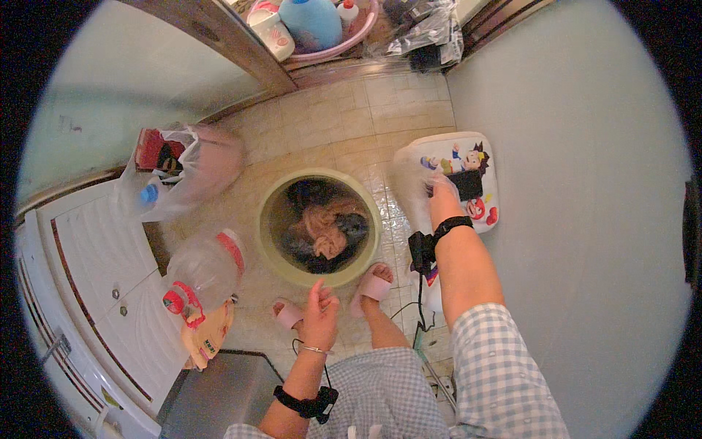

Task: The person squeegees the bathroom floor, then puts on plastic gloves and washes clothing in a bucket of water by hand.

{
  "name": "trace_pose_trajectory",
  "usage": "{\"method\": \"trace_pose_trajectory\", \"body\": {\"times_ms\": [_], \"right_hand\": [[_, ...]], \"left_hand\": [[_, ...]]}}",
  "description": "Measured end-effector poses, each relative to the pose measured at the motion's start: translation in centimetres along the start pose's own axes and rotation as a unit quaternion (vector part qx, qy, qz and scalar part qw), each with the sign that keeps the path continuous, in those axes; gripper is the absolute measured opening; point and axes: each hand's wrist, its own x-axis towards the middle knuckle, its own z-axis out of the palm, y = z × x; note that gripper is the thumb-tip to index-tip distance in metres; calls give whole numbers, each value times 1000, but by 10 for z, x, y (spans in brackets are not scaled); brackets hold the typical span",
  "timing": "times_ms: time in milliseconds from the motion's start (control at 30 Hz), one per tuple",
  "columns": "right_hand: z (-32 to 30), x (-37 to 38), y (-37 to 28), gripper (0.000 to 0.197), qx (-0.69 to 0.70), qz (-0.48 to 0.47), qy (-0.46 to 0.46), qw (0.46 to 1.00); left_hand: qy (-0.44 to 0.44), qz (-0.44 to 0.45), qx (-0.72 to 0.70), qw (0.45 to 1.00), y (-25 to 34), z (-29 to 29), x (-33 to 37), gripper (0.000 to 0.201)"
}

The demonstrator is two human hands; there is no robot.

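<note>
My right hand (441, 189) reaches forward and down onto a white plastic stool with cartoon figures (453, 170), its fingers on a dark flat object (465, 184) lying on the stool. Whether it grips that object I cannot tell. My left hand (320, 313) hangs over my feet in pink slippers (371, 285), fingers loosely apart and holding nothing. Just ahead of my feet on the tiled floor stands a round pale green basin (272, 251) with water and soaking clothes in pink and dark colours (325, 230).
A white washing machine (95, 278) stands at my left, with a clear jug with a red cap (201, 272) and a yellow packet (208, 333) beside it. A plastic bag of items (179, 172) sits farther left. A pink tub with bottles (314, 29) lies beyond the doorway. A wall (585, 219) is close on my right.
</note>
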Motion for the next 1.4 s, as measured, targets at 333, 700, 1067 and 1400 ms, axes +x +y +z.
{"method": "trace_pose_trajectory", "body": {"times_ms": [333,700,1067,1400], "right_hand": [[-14,-7,-5,35,-48,87,-48,994],[0,-40,33,42,166,311,153,923],[-45,-222,-262,41,17,64,45,997],[-43,-403,-508,60,-97,-323,-44,940]], "left_hand": [[-12,-9,-32,999,9,-9,-2,47],[11,2,-8,1000,3,-56,-23,47],[86,47,-69,993,32,-199,-96,49],[213,114,-70,968,-6,-376,-171,47]]}}
